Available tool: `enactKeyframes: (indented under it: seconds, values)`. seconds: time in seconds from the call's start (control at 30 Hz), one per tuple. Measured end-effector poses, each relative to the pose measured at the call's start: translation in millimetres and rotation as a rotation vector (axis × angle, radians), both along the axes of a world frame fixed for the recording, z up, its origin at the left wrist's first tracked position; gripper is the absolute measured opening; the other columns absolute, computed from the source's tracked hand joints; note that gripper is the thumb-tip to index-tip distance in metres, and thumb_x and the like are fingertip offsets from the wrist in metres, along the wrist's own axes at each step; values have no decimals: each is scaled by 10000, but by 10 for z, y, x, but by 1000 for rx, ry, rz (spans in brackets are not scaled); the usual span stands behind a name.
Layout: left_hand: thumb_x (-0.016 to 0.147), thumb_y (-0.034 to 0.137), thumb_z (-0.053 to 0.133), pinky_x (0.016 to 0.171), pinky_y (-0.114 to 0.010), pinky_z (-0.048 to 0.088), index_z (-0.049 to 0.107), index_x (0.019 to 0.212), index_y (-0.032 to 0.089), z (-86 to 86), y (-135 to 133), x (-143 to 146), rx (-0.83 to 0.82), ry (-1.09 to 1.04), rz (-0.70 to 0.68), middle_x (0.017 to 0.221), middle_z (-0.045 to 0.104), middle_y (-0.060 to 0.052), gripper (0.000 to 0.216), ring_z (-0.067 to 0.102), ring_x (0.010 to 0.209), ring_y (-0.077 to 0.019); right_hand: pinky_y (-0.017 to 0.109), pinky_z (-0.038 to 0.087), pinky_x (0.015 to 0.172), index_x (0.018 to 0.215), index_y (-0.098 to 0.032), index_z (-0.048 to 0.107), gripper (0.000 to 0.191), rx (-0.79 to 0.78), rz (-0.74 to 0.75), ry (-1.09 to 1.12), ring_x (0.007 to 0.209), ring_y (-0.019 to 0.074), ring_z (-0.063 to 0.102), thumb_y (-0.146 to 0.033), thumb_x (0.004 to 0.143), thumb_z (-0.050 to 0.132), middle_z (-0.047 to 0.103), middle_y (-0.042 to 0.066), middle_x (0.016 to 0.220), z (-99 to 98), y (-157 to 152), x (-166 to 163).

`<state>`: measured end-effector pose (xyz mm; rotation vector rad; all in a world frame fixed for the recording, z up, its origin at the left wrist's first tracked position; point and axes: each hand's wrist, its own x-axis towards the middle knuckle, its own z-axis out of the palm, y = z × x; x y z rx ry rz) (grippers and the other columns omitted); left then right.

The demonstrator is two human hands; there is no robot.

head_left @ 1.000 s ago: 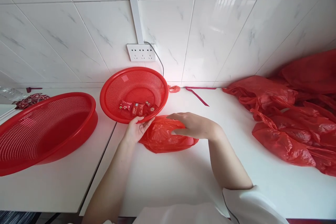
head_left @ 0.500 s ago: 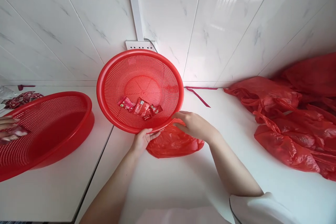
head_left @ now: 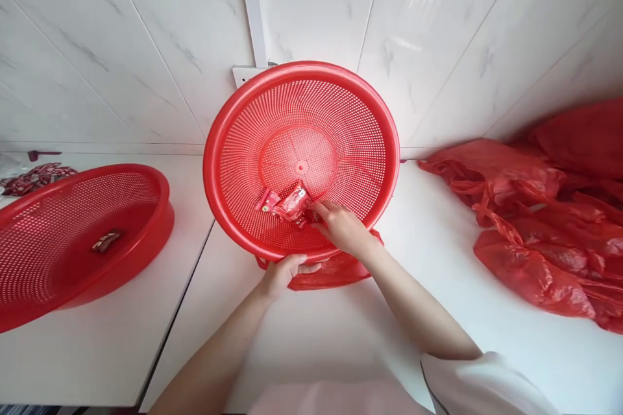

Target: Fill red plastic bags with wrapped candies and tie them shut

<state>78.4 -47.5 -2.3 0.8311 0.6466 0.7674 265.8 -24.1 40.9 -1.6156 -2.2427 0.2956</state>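
A red perforated plastic basket (head_left: pixel 374 142) is tilted up toward me over the table. My left hand (head_left: pixel 286 272) grips its near rim, thumb over the edge and fingers beneath. Inside the basket, low on the near side, lie a few small red snack packets (head_left: pixel 293 202). My right hand (head_left: pixel 341 227) reaches in over the rim, its fingers closed at the rightmost packets; what they pinch is partly hidden. Beneath the basket, a red plastic bag (head_left: pixel 331 275) rests on the white table (head_left: pixel 302 343).
At left stands another red basket (head_left: pixel 163 207) with a small packet (head_left: pixel 106 241) in it. Behind that are dark red patterned packets (head_left: pixel 39 178). Red plastic bags (head_left: pixel 530 240) are heaped at right. A tiled wall (head_left: pixel 311 13) with a power strip (head_left: pixel 242 76) borders the table.
The basket has shifted right and closer to me. My right hand has moved from its rim to the packets inside. At left, another person's hand has gone, leaving a packet in that basket.
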Motion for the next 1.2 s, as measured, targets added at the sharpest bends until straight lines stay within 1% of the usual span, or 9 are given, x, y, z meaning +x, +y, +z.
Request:
enactKeyframes:
  seconds: [0.1,0.27,0.43,0.57,0.77,0.9,1.03,1.13,1.2]
  values:
    - [812,182,592,946,-506,515,641,1223,192,-8,5,-4,8,-17,-30,1233,669,-89,415,549,1232,-360,364,441,913,1144,-192,605,271,16,-17,101,962,206,626,-154,878,573,655,91,1059,23,29,38]
    - [819,147,574,950,-506,515,642,1205,205,7,71,-65,26,-36,23,1272,646,-74,396,570,1211,-341,351,449,956,1114,-210,609,294,65,-4,528,998,177,619,-121,835,585,658,52,1084,34,63,86]
    - [802,154,599,943,-512,516,668,1148,176,22,206,-197,45,-8,138,1211,678,-88,354,603,1163,-336,337,517,854,1080,-181,604,364,-220,66,1019,888,161,640,-280,755,734,662,49,1013,89,53,136]
    - [818,169,589,934,-498,520,687,1111,152,25,296,-287,83,-32,166,1181,690,-103,309,636,1108,-327,344,522,865,1023,-170,629,282,-386,147,1198,878,151,646,-356,818,684,669,35,935,181,20,150]
    - [779,190,619,950,-503,507,723,1013,104,41,342,-339,95,-16,216,1129,707,-142,270,637,1095,-339,281,524,718,1020,-158,659,270,-378,90,1083,761,129,618,-364,847,646,666,37,863,167,36,172]
    - [769,169,622,931,-518,518,741,908,107,58,352,-341,125,-23,264,1051,727,-132,193,644,1068,-334,298,524,752,951,-170,673,184,-318,129,975,793,148,639,-310,885,575,681,40,878,132,37,235]
    - [755,153,637,909,-523,529,738,869,135,62,353,-328,123,-39,291,1012,732,-98,153,656,1034,-318,313,518,758,958,-221,694,208,-318,210,621,788,159,655,-225,913,491,698,21,878,165,-21,309]
    - [754,155,648,905,-504,533,731,896,142,50,343,-316,98,-44,290,1019,732,-94,165,657,1041,-311,332,502,806,960,-239,716,231,-218,178,371,874,185,656,-184,901,499,700,46,998,206,-65,316]
    - [761,152,647,898,-496,538,723,943,162,37,331,-306,88,-60,285,1061,726,-82,198,653,1059,-310,328,498,796,971,-229,712,225,-129,136,319,884,193,653,-185,909,500,696,60,1028,237,-89,291]
